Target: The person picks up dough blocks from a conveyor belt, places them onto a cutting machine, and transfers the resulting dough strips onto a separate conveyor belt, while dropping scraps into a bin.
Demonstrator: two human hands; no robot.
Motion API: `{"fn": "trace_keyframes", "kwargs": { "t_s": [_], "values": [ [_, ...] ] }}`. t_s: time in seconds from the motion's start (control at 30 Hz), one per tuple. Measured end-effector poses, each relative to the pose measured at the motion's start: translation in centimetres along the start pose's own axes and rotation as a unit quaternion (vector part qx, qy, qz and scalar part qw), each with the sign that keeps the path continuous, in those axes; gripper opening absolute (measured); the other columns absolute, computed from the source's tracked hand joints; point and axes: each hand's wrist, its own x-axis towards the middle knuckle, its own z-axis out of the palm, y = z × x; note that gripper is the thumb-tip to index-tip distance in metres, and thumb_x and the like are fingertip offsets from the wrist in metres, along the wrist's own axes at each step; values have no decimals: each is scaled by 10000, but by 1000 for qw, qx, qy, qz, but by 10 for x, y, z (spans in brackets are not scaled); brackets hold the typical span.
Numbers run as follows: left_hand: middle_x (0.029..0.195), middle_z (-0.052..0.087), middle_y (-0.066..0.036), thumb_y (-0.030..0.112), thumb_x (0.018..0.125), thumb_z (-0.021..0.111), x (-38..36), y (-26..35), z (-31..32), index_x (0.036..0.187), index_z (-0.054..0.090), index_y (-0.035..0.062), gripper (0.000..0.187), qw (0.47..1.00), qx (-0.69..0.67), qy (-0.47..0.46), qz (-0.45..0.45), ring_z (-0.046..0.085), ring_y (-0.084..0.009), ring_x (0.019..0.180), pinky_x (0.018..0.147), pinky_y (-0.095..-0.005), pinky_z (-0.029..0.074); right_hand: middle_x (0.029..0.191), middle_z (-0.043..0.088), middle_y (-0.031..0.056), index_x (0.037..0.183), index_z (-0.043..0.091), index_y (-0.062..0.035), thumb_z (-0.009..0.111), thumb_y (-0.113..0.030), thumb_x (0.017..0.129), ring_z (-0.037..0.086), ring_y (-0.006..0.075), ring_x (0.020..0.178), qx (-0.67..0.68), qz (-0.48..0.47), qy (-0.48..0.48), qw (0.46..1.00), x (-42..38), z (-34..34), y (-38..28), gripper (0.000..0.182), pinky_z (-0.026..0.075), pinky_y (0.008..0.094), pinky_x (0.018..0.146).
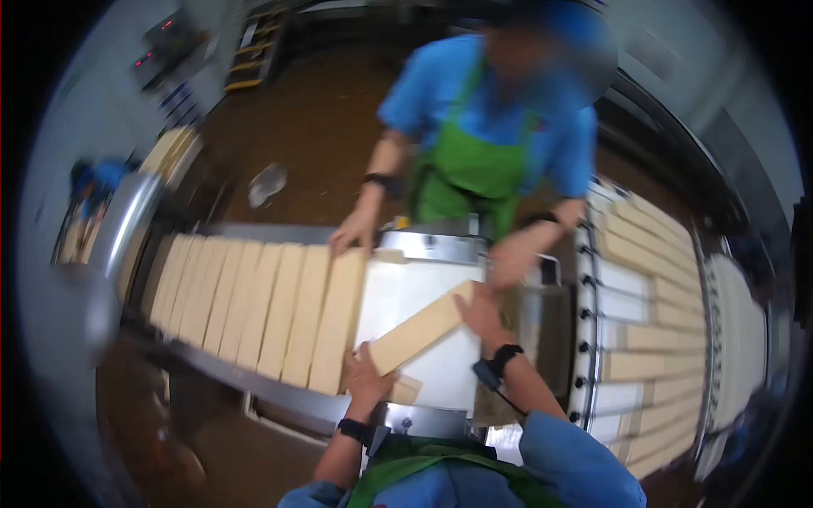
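Note:
A long pale block lies slanted over the white surface, between my two hands. My left hand is closed on its lower left end, beside a small pale offcut. At the block's upper right end, my right hand grips it, with the fingertips on its edge. Just left of the block, a row of similar long blocks stands side by side on the conveyor.
Across the table stands a person in a green apron, one hand on the row's nearest block, the other blurred near my right hand. A rack of pale blocks is at right. Another small piece lies at the far edge.

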Motion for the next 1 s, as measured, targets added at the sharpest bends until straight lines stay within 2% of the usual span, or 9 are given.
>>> {"fn": "trace_keyframes", "kwargs": {
  "t_s": [0.1,0.2,0.37,0.47,0.6,0.8,0.9,0.97,1.0],
  "values": [
    [1434,424,-301,348,622,932,8,2,7,1491,404,97,1048,996,82,-17,0,497,-464,1290,1082,-502,467,1190,603,275,1270,559,75,654,-370,953,584,443,1084,-6,8,-29,1000,-9,-9,-1,555,461,504,972],
    [1370,460,-230,152,658,904,-15,46,0,1382,496,65,836,997,44,46,32,527,-456,1208,1051,-501,450,1147,587,270,1286,537,83,665,-357,938,569,439,1059,5,42,108,993,-46,-22,8,577,462,515,953],
    [1344,452,-213,111,685,868,-45,120,37,1380,506,61,786,978,5,111,177,528,-451,1199,1039,-498,444,1187,592,258,1374,514,33,722,-319,904,569,446,1099,68,134,299,942,-131,-116,47,623,464,512,964],
    [1432,393,-231,60,698,863,-74,194,54,1422,496,61,812,964,-54,22,260,473,-461,1308,1101,-490,419,1144,622,236,1288,592,10,737,-274,895,599,434,1065,46,160,392,905,-182,-192,90,506,489,504,927],
    [1323,393,-230,151,656,922,-124,286,71,1416,479,62,884,913,-85,-148,371,481,-436,1237,1059,-471,437,1121,644,223,1213,628,-6,672,-245,956,621,421,1034,-37,244,515,821,-245,-259,180,354,505,477,909],
    [1271,426,-239,280,792,859,-177,362,119,1457,453,70,807,837,-96,-310,439,539,-459,1157,1004,-505,468,1077,671,225,1225,640,-13,590,-321,1006,640,442,1029,-67,312,472,822,-315,-326,293,381,512,476,905],
    [1246,461,-252,298,873,790,-183,388,141,1448,451,68,706,827,-42,-323,457,571,-488,1103,962,-526,488,1060,686,228,1214,641,8,588,-336,996,664,422,984,-98,376,361,848,-328,-334,322,410,492,515,927],
    [1228,476,-258,304,918,739,-173,407,153,1440,457,71,638,823,-21,-336,457,581,-492,1090,949,-534,493,1066,682,220,1180,649,18,603,-346,973,658,372,1015,-207,464,148,848,-330,-335,332,421,427,546,1006],
    [1210,491,-264,310,962,688,-168,414,159,1433,464,74,573,819,-3,-348,456,590,-497,1076,936,-542,498,1066,682,220,1180,649,18,603,-346,973,658,372,1015,-204,465,149,848,-330,-334,334,421,427,546,1006]
  ]
}}
